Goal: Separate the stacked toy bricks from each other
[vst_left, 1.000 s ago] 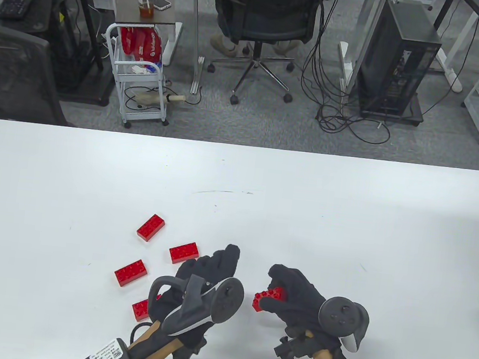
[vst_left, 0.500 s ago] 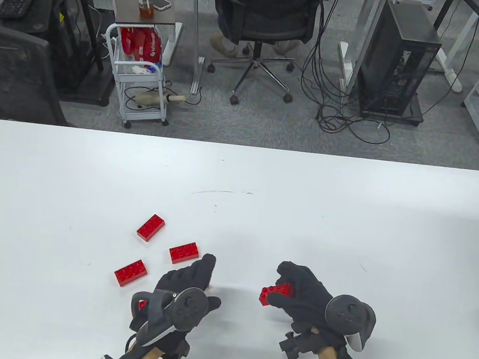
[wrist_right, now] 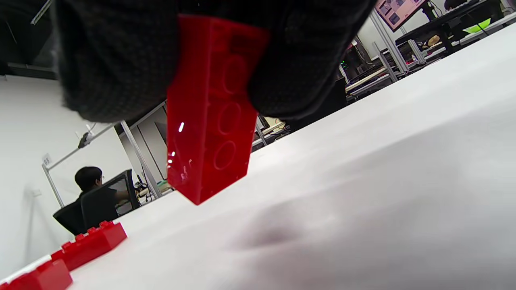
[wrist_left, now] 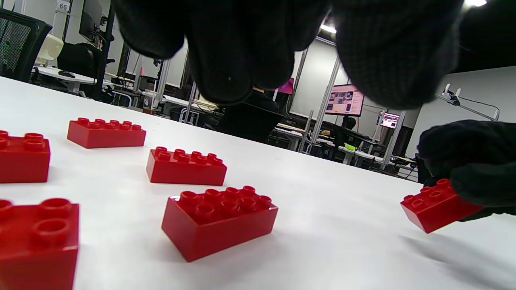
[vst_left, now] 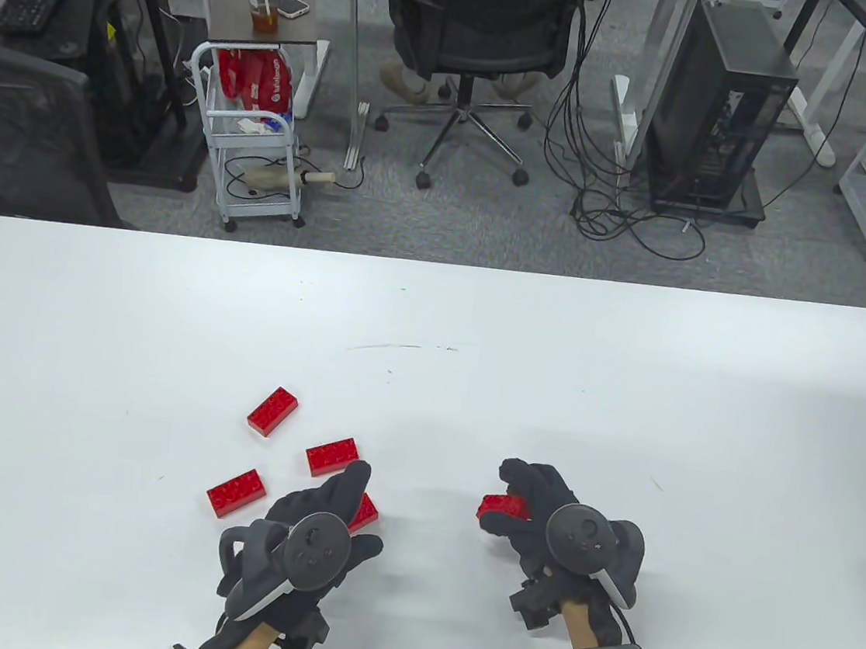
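My right hand point(vst_left: 515, 506) grips one red brick point(vst_left: 497, 506) low over the white table point(vst_left: 630, 378). In the right wrist view the brick point(wrist_right: 209, 121) hangs between the gloved fingers, its lower corner just above the table. My left hand point(vst_left: 347, 498) lies low over the table, its fingers point(wrist_left: 225, 52) spread and holding nothing. A red brick point(vst_left: 366, 512) stands free on the table beside its fingertips, and shows in the left wrist view point(wrist_left: 219, 221). The held brick also shows there point(wrist_left: 437, 205).
Three more single red bricks lie left of my left hand: one far point(vst_left: 272, 410), one in the middle point(vst_left: 332, 457), one to the left point(vst_left: 235, 492). The left wrist view shows another brick point(wrist_left: 38, 241) close under the palm. Chairs and carts stand beyond the table's far edge.
My left hand has moved down and left from beside the right hand to the table, and a brick now stands free at its fingertips. My right hand has shifted slightly away with its brick.
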